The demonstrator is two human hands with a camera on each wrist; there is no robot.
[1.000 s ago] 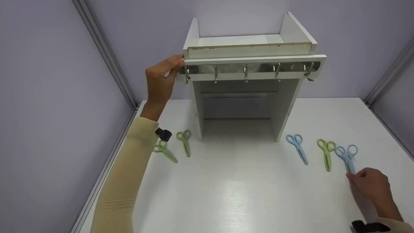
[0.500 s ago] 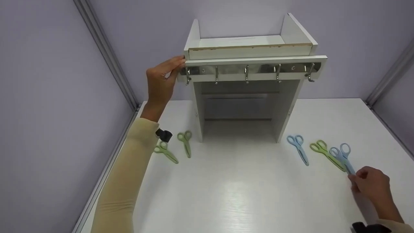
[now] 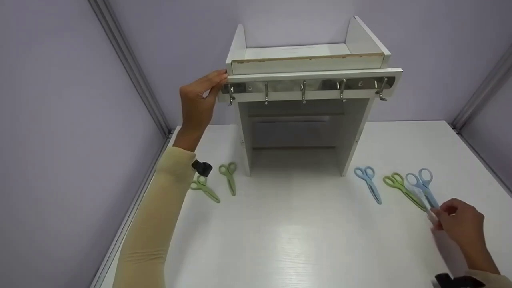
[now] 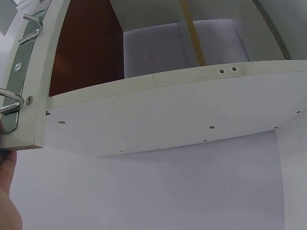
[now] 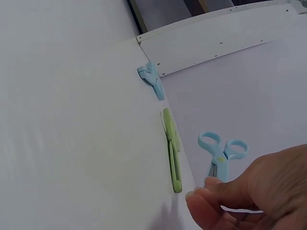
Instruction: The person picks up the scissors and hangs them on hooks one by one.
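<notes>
The right hand [image 3: 460, 224] pinches the blue scissors [image 3: 422, 186] by the blade tip, at 4 o'clock from the shelf [image 3: 308, 64]. The left hand [image 3: 200, 100], fingers curled, grips the hook rail [image 3: 308, 86] at its 9 o'clock end.

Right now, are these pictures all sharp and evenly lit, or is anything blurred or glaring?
Head view: soft sheen on the table; the right hand slightly smeared. Left wrist view: the shelf unit is sharp, its inside dark. Right wrist view: the fingers are soft, the blue scissors clear.
</notes>
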